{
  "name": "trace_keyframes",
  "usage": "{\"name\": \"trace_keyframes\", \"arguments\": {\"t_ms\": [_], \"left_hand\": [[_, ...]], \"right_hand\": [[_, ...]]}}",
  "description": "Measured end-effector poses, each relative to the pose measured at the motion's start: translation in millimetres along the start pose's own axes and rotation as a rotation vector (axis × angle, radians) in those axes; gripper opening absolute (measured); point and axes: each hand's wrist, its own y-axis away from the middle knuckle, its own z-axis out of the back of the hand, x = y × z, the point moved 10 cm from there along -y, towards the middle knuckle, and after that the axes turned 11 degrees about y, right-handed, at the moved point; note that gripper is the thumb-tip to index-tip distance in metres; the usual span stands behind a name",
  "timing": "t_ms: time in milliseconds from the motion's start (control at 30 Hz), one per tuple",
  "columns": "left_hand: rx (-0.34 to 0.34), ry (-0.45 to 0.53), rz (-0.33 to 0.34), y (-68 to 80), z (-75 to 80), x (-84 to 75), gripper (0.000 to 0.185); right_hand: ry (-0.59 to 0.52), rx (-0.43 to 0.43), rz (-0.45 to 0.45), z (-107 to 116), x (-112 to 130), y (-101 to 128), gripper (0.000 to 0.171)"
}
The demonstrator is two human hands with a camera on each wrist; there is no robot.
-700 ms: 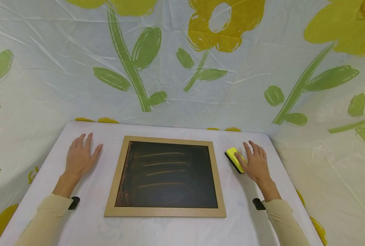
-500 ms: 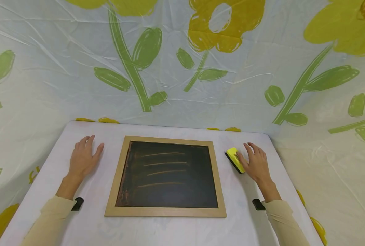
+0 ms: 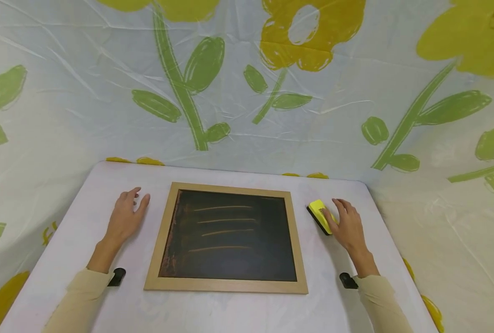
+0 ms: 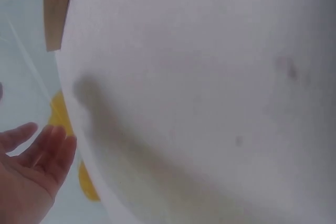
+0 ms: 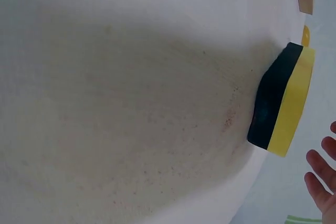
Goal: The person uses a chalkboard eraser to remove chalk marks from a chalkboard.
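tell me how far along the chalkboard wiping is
Nothing looks wiped yet: the chalkboard carries four faint chalk lines and a smudged left edge. In hand: the right hand is at the yellow eraser, fingers over it, though a firm grip isn't clear. The left hand lies open on the table. Left: picking up the eraser and all the wiping.
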Motion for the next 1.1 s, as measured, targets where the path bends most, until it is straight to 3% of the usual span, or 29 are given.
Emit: {"name": "trace_keyframes", "arguments": {"t_ms": [200,567,867,1100], "left_hand": [[0.013,0.041,0.026,0.8,-8.2,-2.5,0.059],[0.057,0.129,0.054,4.4,-23.4,-5.5,0.052],[0.138,0.169,0.123,7.8,-36.1,-0.4,0.048],[0.169,0.190,0.122,8.3,-42.4,-0.5,0.040]], "right_hand": [[-0.026,0.024,-0.029,-5,-3,4,0.050],[-0.046,0.280,-0.191,-30,-12,15,0.064],[-0.036,0.363,-0.230,-41,-12,20,0.071],[-0.017,0.396,-0.246,-47,-8,20,0.075]]}}
